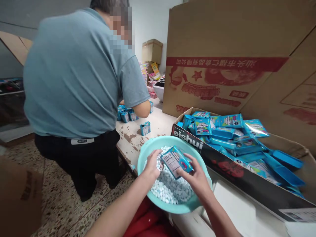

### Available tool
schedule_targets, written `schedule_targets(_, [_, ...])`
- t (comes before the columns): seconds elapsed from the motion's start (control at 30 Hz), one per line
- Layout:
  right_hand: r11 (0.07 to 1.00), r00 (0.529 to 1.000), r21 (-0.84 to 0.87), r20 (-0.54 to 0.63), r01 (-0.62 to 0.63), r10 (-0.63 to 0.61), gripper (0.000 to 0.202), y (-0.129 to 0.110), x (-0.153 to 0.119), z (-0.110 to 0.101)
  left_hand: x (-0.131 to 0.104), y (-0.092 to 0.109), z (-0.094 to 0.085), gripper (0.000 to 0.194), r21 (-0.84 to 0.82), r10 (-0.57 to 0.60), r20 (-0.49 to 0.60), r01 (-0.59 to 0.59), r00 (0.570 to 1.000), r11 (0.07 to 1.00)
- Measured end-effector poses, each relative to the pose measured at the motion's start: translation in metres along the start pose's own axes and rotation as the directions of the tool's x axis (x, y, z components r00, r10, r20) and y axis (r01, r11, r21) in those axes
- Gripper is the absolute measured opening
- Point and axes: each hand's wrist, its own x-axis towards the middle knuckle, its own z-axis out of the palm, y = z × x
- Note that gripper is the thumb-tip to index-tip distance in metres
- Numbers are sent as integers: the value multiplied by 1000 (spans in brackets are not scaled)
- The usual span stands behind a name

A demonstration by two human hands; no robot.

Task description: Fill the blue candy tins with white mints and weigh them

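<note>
Over a turquoise basin (142,158) of small pale candies (164,191), my right hand (197,172) grips a small blue candy box (175,162), thumb across its printed panel and fingers behind. The box is tilted, its left end towards my other hand. My left hand (153,164) is curled at that end, with some pale candies showing against its fingers. Whether its fingertips touch the box is hard to tell.
To the right, a long black carton (222,171) holds many blue boxes (230,120). Behind stands a large brown cardboard box (209,36). One blue box (145,128) stands on the worn table (158,123). A co-worker (81,75) leans over the table at left, near more blue boxes (125,116).
</note>
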Motion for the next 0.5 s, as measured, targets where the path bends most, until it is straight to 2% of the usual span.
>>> schedule_targets(0.07, [985, 994, -163, 99, 60, -44, 49, -2, -1, -4, -3, 0, 4, 26, 41, 69, 20, -70, 997, 997])
schedule_targets(0.13, [972, 988, -215, 138, 92, -63, 45, -3, -1, -3, -7, 0, 9, 27, 91, 78, 75, -85, 994, 992])
schedule_targets(0.2, [981, 994, -178, 95, 75, -58, 49, -1, -1, -2, -11, 4, 15, 27, 134, 54, 136, -72, 989, 988])
schedule_targets(0.27, [988, 998, -145, -5, 58, -59, 51, 0, -3, -3, -14, 12, 20, 27, 147, 32, 155, -55, 987, 988])
schedule_targets(0.33, [975, 992, -207, -77, 80, -98, 47, 0, -4, -4, -17, 25, 25, 27, 119, 27, 170, -48, 985, 992])
schedule_targets(0.4, [934, 984, -333, -65, 133, -164, 37, -1, -4, -5, -20, 37, 31, 28, 57, 46, 214, -60, 976, 997])
schedule_targets(0.5, [869, 973, -445, 27, 218, -230, 27, 0, -3, -1, -23, 44, 41, 29, -43, 131, 280, -124, 951, 991])
